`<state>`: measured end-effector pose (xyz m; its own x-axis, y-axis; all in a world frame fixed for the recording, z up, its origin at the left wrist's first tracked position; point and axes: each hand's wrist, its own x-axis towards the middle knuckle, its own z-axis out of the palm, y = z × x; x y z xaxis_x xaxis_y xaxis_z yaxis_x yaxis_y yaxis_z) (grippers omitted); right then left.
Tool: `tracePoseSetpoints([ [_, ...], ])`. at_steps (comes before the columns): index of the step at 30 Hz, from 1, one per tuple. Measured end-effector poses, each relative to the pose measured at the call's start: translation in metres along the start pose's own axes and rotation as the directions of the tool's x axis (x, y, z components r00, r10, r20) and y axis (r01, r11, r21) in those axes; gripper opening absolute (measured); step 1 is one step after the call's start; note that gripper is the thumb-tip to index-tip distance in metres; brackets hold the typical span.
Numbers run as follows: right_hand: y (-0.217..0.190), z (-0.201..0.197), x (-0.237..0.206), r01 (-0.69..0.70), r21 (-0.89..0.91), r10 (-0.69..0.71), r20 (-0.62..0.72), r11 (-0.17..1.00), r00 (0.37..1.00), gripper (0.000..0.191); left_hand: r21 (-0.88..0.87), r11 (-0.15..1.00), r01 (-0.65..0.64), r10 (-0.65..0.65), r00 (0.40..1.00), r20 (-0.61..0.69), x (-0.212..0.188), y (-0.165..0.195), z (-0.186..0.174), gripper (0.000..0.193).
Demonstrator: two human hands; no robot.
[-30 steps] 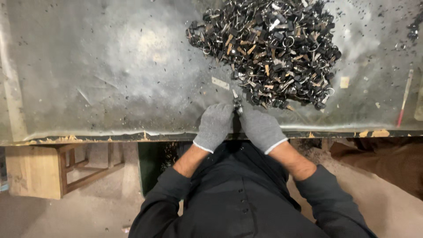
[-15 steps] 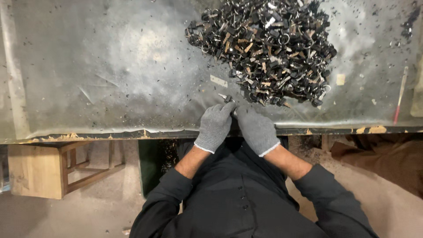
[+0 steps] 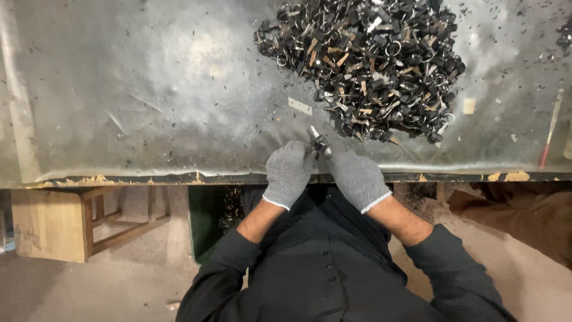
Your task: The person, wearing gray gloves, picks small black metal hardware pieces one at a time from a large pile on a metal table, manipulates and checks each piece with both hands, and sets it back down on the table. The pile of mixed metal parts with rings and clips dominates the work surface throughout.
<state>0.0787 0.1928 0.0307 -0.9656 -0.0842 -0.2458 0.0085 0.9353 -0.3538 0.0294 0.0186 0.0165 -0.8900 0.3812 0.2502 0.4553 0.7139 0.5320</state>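
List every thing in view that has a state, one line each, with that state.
left hand: gloved, closed on the small metal piece
right hand: gloved, closed on the same piece from the other side
small metal piece: held between both hands near the table edge, one end sticking up
pile of dark metal parts: heaped loose, untouched by either hand
metal table: worn, strewn with chips
red-handled tool: lying flat, unused

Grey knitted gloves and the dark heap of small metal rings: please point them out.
left grey knitted glove (image 3: 288,172), head view, back of hand
right grey knitted glove (image 3: 357,176), head view, back of hand
dark heap of small metal rings (image 3: 369,65), head view, middle
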Motion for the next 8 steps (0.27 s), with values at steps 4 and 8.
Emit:
tracePoseSetpoints([
  [4,-0.011,-0.004,-0.001,0.083,-0.046,-0.089,-0.134,0.995,0.987,0.016,-0.072,0.997,-0.032,0.034,0.999,0.025,-0.002,-0.007,-0.002,0.012],
  [8,-0.011,-0.008,0.011,-0.054,0.15,0.034,0.136,0.987,0.99,0.022,-0.045,0.999,0.006,-0.002,0.996,0.089,-0.01,-0.01,0.008,0.009],
])
